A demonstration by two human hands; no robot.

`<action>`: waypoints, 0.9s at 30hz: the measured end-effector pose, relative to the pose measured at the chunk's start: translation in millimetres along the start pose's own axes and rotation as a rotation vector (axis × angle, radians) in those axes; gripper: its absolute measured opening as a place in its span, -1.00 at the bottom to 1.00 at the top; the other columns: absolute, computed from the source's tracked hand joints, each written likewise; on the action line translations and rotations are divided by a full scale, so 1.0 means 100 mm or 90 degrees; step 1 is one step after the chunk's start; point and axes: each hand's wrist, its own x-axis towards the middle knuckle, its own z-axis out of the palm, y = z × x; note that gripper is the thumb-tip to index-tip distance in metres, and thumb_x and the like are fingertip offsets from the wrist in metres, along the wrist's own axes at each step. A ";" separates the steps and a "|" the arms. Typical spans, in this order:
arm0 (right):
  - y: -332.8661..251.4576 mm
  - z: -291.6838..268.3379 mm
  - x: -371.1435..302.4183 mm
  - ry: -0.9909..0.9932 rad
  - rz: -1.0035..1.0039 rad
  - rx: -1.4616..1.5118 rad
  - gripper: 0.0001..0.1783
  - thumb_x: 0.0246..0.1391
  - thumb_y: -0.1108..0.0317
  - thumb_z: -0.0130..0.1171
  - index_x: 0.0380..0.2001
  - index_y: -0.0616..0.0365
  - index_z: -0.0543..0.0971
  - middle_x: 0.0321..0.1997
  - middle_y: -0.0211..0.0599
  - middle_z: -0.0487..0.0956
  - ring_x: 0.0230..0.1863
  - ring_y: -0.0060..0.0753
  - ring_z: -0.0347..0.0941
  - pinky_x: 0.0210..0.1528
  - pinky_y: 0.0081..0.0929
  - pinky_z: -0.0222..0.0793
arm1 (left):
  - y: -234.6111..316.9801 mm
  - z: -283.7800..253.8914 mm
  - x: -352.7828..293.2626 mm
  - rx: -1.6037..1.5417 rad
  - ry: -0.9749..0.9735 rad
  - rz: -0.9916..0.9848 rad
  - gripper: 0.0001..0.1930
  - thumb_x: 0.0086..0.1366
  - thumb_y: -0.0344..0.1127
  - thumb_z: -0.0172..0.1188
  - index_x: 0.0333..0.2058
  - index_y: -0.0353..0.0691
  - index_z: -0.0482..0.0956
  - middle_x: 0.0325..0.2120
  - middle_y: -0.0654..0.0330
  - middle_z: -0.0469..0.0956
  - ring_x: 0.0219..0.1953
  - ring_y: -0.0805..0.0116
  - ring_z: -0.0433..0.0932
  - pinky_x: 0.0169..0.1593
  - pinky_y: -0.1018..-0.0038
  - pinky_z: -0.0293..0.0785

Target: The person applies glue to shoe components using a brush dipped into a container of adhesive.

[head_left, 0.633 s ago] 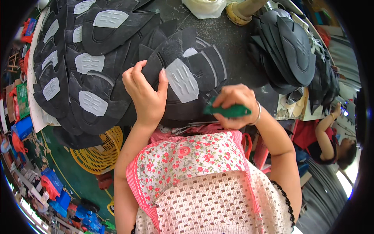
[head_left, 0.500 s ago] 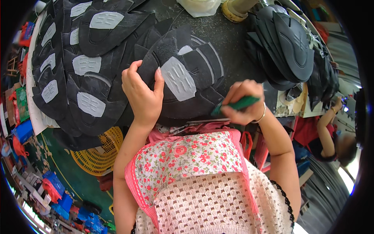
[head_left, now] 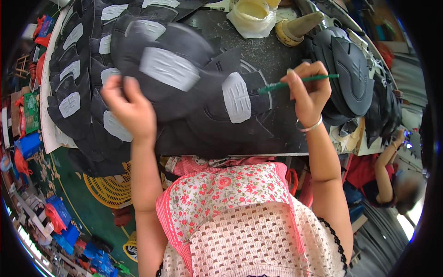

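Observation:
My left hand [head_left: 130, 108] holds the edge of a black shoe upper [head_left: 170, 94] with a pale grey patch; hand and piece are blurred by motion. The lifted upper hangs over the left part of the worktable. In my right hand [head_left: 310, 92] a slim green brush [head_left: 302, 82] is pinched between thumb and fingers, its tip pointing left. Below that tip lies another black upper [head_left: 212, 108] with a grey slotted patch [head_left: 236, 98], partly covered by the lifted one. Many similar uppers [head_left: 83, 111] overlap along the table's left side.
A white bag-lined pot [head_left: 251, 23] with cream-coloured contents stands at the back, beside a beige cone-shaped object [head_left: 300, 27]. Stacked black moulded pieces [head_left: 353, 78] lie on the right. A yellow basket [head_left: 108, 189] sits below the table's left edge; another person [head_left: 385, 171] is at far right.
My left hand has lifted a black upper and moved left with it. My right hand has risen up and right, taking the brush off the piece's lower edge.

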 end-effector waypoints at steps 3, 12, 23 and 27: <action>0.02 0.09 0.25 0.039 -0.028 -0.053 -0.71 0.01 0.50 0.35 -0.48 0.18 0.37 -0.59 -0.44 0.51 -0.63 -0.79 0.33 -0.60 -0.79 0.14 | -0.29 -0.26 0.43 0.197 0.092 0.095 -0.64 0.30 -0.33 0.19 -0.01 -0.38 0.37 -0.09 -0.07 0.47 -0.04 0.08 0.47 0.07 0.29 0.35; 0.36 0.21 1.29 -0.048 -0.305 -0.418 -0.90 0.02 0.52 0.17 -0.37 0.29 0.48 -0.40 0.05 0.59 -0.38 0.08 0.54 -0.32 -0.21 0.42 | 0.64 0.19 -0.52 0.198 -0.352 0.156 -0.35 0.11 -0.16 0.37 0.11 -0.34 0.37 0.01 0.00 0.32 0.05 0.05 0.31 0.13 0.19 0.20; 0.16 0.38 0.50 -0.241 0.039 -0.138 -0.75 -0.02 0.35 0.40 -0.40 0.22 0.51 -0.56 -0.38 0.60 -0.56 -0.62 0.53 -0.54 -0.67 0.40 | 0.56 -0.04 -0.61 0.146 -0.444 0.093 -0.35 0.03 -0.24 0.37 0.17 0.03 0.42 -0.13 0.08 0.23 -0.16 0.13 0.27 -0.07 0.25 0.25; 0.39 0.52 0.40 -0.060 -0.078 -0.019 -0.74 -0.07 0.39 0.41 -0.43 0.20 0.49 -0.56 -0.32 0.61 -0.61 -0.63 0.51 -0.54 -0.65 0.40 | 0.58 -0.01 -0.62 0.162 -0.435 0.108 -0.35 0.03 -0.24 0.37 0.16 0.03 0.42 -0.13 0.08 0.23 -0.17 0.13 0.27 -0.08 0.24 0.25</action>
